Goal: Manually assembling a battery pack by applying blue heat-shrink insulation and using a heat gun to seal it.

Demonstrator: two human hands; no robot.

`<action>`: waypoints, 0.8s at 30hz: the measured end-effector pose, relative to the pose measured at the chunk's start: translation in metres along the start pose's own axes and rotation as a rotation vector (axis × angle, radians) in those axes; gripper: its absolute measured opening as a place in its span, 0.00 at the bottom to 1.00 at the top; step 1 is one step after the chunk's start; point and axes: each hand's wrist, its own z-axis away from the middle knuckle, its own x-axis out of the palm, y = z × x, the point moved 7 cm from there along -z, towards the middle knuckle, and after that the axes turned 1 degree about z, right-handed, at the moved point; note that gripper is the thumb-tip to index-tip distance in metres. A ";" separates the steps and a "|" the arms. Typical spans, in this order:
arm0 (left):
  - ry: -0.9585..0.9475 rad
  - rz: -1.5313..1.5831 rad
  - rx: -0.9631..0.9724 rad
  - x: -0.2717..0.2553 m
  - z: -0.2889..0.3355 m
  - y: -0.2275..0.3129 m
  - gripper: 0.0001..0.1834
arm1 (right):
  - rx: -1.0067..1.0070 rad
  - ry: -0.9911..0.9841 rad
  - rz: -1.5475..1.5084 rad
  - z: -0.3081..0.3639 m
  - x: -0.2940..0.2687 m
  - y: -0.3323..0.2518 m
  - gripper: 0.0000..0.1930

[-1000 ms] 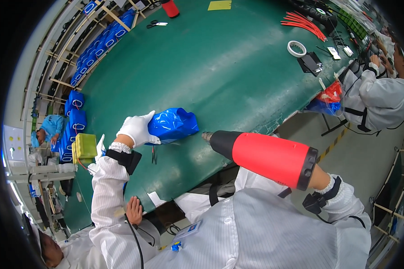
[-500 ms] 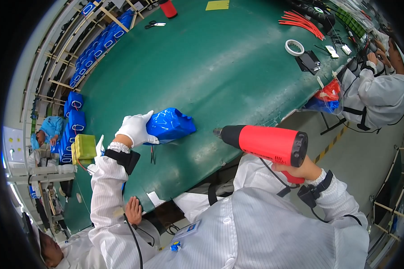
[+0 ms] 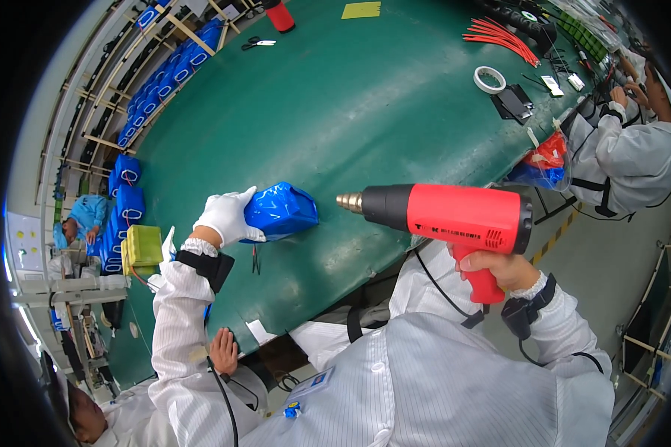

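Note:
My left hand (image 3: 230, 214), in a white glove, grips the left end of a blue shrink-wrapped battery pack (image 3: 283, 211) on the green table (image 3: 335, 127). Loose, crinkled film shows at the pack's right end. Bare and closed round its handle, my right hand (image 3: 499, 270) holds a red and black heat gun (image 3: 458, 217). The metal nozzle points left at the pack, a short gap away from it. Thin wires (image 3: 256, 259) stick out below the pack, near my left wrist.
A yellow pack (image 3: 142, 249) and several blue packs (image 3: 129, 203) line the left edge. Far off lie scissors (image 3: 258, 44), red tubes (image 3: 503, 39) and a tape roll (image 3: 489, 79). Co-workers sit at right and lower left; one's hand (image 3: 224, 350) rests on the near edge.
The heat gun has risen in the picture and turned, its nozzle now level and farther left. The blue pack has turned slightly under my left hand.

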 end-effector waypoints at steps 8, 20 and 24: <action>0.016 0.068 0.002 -0.003 0.005 0.000 0.58 | -0.318 -0.097 0.334 0.012 0.008 -0.041 0.19; 0.100 0.215 -0.112 0.000 0.022 0.009 0.54 | -0.714 -0.101 1.022 0.022 0.023 -0.043 0.21; 0.306 0.349 -0.331 0.017 0.036 0.020 0.57 | -0.351 -0.037 0.733 0.022 0.005 -0.039 0.20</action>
